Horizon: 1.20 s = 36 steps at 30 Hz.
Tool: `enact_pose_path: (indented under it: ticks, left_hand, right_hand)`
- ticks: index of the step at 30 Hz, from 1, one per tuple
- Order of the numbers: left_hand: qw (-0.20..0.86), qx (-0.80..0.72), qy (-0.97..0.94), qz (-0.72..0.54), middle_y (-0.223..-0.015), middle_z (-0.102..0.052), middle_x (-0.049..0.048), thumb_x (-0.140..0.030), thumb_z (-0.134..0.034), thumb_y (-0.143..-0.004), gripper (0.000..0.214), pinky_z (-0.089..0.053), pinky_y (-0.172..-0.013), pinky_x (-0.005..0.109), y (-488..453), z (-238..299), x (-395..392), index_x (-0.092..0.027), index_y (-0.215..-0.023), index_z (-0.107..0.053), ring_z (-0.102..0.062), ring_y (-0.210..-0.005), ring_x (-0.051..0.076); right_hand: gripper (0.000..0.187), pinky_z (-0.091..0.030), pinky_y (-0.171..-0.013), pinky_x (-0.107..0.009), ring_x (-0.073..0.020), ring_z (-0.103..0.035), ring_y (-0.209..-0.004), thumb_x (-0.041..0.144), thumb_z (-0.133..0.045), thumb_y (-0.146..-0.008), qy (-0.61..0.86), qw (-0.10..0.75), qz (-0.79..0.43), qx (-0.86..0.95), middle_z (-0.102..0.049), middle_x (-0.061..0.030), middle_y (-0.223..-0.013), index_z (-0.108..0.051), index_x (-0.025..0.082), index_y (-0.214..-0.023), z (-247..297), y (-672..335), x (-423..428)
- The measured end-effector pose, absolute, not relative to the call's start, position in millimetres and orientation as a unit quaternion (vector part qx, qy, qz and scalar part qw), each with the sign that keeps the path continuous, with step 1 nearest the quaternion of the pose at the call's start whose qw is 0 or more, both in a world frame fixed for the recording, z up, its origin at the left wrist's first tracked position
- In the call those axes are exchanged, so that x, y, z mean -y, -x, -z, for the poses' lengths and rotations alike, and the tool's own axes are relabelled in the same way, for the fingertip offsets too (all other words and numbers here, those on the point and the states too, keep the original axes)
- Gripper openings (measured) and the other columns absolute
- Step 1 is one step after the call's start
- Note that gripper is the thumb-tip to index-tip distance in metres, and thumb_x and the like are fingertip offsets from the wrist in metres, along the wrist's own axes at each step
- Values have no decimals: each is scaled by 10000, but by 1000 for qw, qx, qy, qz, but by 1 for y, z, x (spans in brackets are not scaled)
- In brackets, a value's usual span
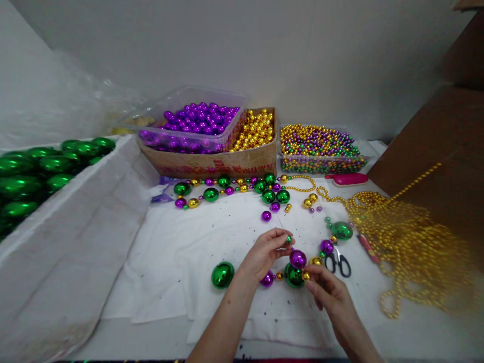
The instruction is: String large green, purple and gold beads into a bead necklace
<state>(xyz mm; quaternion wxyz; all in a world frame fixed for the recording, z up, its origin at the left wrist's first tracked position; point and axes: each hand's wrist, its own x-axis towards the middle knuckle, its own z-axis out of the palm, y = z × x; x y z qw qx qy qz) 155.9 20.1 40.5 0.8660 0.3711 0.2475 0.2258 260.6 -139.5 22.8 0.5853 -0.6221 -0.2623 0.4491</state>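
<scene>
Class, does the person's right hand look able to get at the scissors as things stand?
Probably yes: the scissors lie close by the right hand with nothing seen over them, though that hand would likely have to release the small gold bead first.

The bare, ungloved left hand (264,250) had slender fingers and a narrow wrist, and the bare, ungloved right hand (329,288) matched it in build. The uncovered left forearm (225,315) widened smoothly from the wrist, marked by one small round spot; the uncovered right forearm (355,327) showed a shorter, plain stretch.
</scene>
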Motion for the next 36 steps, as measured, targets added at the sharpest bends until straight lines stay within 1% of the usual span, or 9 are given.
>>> enact_pose_path:
  ticks: [9, 14, 18, 21, 23, 26, 29, 33, 36]
  left_hand:
    - [828, -295, -409, -247, -930, -656, 72, -270, -709, -723, 153, -469, -733, 260, -163, -42, -18, -129, -754, -659, -578, -779, 138]
    - [771, -320, -429, -346, -749, -630, 21, -260, -707, -714, 131, -456, -689, 226, -159, -60, -27, -135, -740, -678, -551, -696, 111]
    - [704, -328, -455, -436, -733, -635, 8, -268, -694, -727, 131, -467, -692, 239, -157, -80, -34, -146, -772, -683, -562, -679, 116]
    - [664, -326, -477, -474, -754, -654, 14, -257, -695, -726, 121, -466, -684, 232, -162, -89, -32, -146, -773, -688, -571, -686, 121]
    - [660, -318, -485, -477, -759, -662, 17, -256, -692, -730, 119, -468, -680, 231, -166, -91, -28, -149, -781, -695, -575, -684, 123]
    - [671, -315, -471, -478, -767, -665, 15, -263, -684, -740, 118, -473, -682, 231, -167, -91, -24, -159, -793, -698, -581, -678, 119]
    - [700, -320, -453, -450, -756, -655, 23, -278, -689, -735, 133, -479, -682, 238, -164, -85, -28, -152, -776, -691, -579, -680, 123]
    - [751, -296, -493, -324, -850, -667, 67, -303, -665, -750, 197, -487, -685, 275, -175, -67, -44, -146, -867, -685, -594, -702, 146]
    - [701, -323, -575, -273, -878, -667, 71, -231, -627, -757, 174, -477, -673, 281, -210, -49, -62, -159, -906, -680, -589, -687, 152]
  right_hand:
    - [375, -323, -421, -182, -92, -421, -550, 344, -689, -755, 588, 617, -457, 255, -478, 27, -720, -550, 201, -1073, -22, -267, 132]
    - [425, -403, -483, -232, -145, -508, -680, 372, -649, -779, 615, 559, -454, 321, -532, -29, -889, -525, 224, -1158, -36, -277, 130]
    - [330, -459, -746, -358, -208, -552, -851, 374, -560, -849, 728, 481, -248, 422, -549, -75, -1041, -563, 237, -1150, -56, -291, 120]
    - [335, -373, -922, -456, -286, -465, -1096, 361, -541, -860, 760, 444, -63, 470, -518, -102, -1195, -575, 250, -1174, -74, -295, 106]
    - [341, -344, -948, -467, -298, -429, -1146, 347, -542, -861, 747, 434, -33, 503, -530, -95, -1227, -578, 264, -1189, -83, -291, 96]
    - [203, -428, -754, -365, -234, -563, -850, 334, -510, -883, 726, 437, -165, 504, -649, -64, -886, -664, 236, -972, -85, -281, 86]
    - [271, -387, -551, -271, -154, -512, -579, 380, -504, -884, 690, 499, -320, 415, -544, -5, -578, -641, 186, -753, -75, -278, 86]
    - [273, -333, -459, -210, -104, -469, -535, 415, -589, -834, 617, 619, -395, 282, -570, -9, -633, -616, 157, -748, -56, -290, 94]
    - [223, -302, -413, -171, -110, -519, -584, 387, -661, -790, 542, 689, -446, 178, -568, -3, -648, -615, 169, -797, -50, -302, 104]
